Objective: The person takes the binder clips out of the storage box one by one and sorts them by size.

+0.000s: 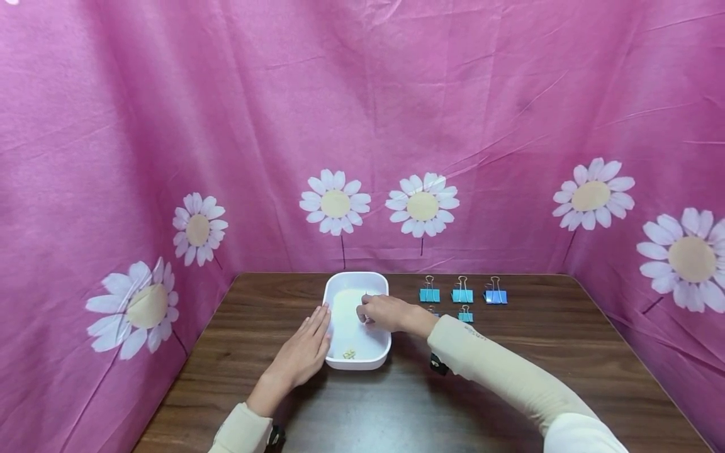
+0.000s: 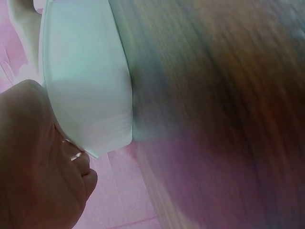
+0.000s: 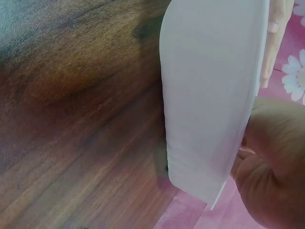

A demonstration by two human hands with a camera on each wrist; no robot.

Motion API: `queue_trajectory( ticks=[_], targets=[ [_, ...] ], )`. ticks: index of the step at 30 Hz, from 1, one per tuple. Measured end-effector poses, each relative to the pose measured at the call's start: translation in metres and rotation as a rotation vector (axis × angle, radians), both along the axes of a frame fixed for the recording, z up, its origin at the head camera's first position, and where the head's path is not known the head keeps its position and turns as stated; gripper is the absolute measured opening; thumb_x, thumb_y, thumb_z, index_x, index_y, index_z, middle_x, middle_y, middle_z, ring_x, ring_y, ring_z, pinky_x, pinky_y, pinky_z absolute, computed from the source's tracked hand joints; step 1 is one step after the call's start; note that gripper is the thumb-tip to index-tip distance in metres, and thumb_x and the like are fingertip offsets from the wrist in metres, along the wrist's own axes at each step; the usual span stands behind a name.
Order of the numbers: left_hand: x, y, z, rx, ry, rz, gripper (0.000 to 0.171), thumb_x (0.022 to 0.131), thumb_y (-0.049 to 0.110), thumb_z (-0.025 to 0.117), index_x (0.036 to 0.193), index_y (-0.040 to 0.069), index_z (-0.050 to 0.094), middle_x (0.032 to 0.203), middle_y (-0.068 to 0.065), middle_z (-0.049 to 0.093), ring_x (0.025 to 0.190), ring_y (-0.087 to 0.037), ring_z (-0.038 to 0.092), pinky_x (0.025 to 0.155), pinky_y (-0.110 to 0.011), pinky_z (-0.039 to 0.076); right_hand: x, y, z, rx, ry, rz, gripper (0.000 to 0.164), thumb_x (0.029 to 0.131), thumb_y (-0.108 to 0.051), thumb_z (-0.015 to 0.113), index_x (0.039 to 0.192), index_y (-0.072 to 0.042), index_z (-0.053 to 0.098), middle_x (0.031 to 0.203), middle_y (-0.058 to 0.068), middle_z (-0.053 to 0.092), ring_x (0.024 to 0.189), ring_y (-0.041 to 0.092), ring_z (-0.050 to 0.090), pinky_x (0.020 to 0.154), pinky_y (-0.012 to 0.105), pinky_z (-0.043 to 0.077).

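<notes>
A white rectangular tray point(image 1: 359, 363) stands on the table, long side pointing away from me. My left hand point(image 1: 301, 350) rests along its left rim with the fingers straight. Over the right rim reaches my right hand point(image 1: 386, 313), its fingers bent down inside the tray. What lies between those fingertips is hidden, and the wrist views do not show it either. A few small yellowish pieces point(image 1: 348, 354), too small to make out, lie at the tray's near end. In the left wrist view the tray's outer wall point(image 2: 88, 81) hides the inside.
Right of the tray, three larger binder clips stand in a row: two teal clips point(image 1: 429, 295) and a blue clip point(image 1: 496, 296). Nearer are a small teal binder clip point(image 1: 466, 316) and another, partly covered by my right forearm. A pink flowered cloth point(image 1: 374, 113) surrounds the wooden table point(image 1: 272, 296).
</notes>
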State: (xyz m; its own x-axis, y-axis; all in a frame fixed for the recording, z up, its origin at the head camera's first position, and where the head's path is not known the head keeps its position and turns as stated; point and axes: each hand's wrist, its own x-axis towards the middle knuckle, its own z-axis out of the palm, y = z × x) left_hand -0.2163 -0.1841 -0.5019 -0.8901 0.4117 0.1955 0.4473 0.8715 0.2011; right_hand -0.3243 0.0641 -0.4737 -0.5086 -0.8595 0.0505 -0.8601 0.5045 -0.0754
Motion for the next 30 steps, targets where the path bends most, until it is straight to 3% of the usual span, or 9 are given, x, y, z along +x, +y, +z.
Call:
queue_trajectory(
  ticks=[5, 10, 21, 26, 30],
  targets=[
    [0.000, 0.001, -0.001, 0.017, 0.006, -0.003, 0.056, 0.114, 0.020, 0.042, 0.162, -0.008, 0.035, 0.174, -0.022, 0.029, 0.161, -0.037, 0.033, 0.131, -0.053, 0.033, -0.001, 0.003, 0.000, -0.034, -0.024, 0.050, 0.005, 0.092, -0.005, 0.080, 0.094, -0.009, 0.078, 0.093, 0.005, 0.067, 0.083, 0.016, 0.065, 0.076, 0.023, 0.058],
    [0.002, 0.001, -0.003, 0.014, 0.006, 0.004, 0.056, 0.114, 0.020, 0.043, 0.162, -0.008, 0.035, 0.174, -0.021, 0.029, 0.161, -0.036, 0.033, 0.131, -0.052, 0.034, -0.001, 0.007, 0.000, -0.063, -0.052, 0.078, 0.014, 0.092, 0.006, 0.072, 0.091, -0.007, 0.078, 0.094, 0.006, 0.069, 0.086, 0.015, 0.064, 0.078, 0.024, 0.059],
    [0.000, 0.001, -0.002, -0.009, 0.012, 0.005, 0.056, 0.115, 0.022, 0.041, 0.162, -0.007, 0.035, 0.174, -0.021, 0.030, 0.161, -0.035, 0.033, 0.132, -0.052, 0.034, 0.000, 0.023, 0.013, -0.165, -0.095, 0.034, 0.014, 0.098, -0.001, 0.072, 0.096, -0.010, 0.082, 0.103, 0.002, 0.064, 0.091, 0.013, 0.065, 0.080, 0.022, 0.061],
    [0.000, 0.001, -0.001, -0.010, 0.004, 0.011, 0.056, 0.115, 0.022, 0.041, 0.163, -0.007, 0.035, 0.174, -0.020, 0.030, 0.162, -0.034, 0.033, 0.132, -0.052, 0.033, 0.001, 0.029, 0.020, -0.196, -0.135, 0.018, 0.021, 0.101, 0.005, 0.066, 0.102, -0.007, 0.083, 0.102, 0.003, 0.068, 0.092, 0.011, 0.069, 0.083, 0.023, 0.062],
    [0.000, 0.001, 0.000, -0.015, -0.007, 0.017, 0.056, 0.115, 0.023, 0.041, 0.163, -0.006, 0.034, 0.175, -0.019, 0.029, 0.162, -0.034, 0.032, 0.133, -0.051, 0.032, 0.001, 0.035, 0.024, -0.238, -0.107, 0.026, 0.022, 0.099, 0.007, 0.065, 0.105, -0.006, 0.082, 0.103, 0.003, 0.071, 0.092, 0.011, 0.072, 0.087, 0.024, 0.064]
  ],
)
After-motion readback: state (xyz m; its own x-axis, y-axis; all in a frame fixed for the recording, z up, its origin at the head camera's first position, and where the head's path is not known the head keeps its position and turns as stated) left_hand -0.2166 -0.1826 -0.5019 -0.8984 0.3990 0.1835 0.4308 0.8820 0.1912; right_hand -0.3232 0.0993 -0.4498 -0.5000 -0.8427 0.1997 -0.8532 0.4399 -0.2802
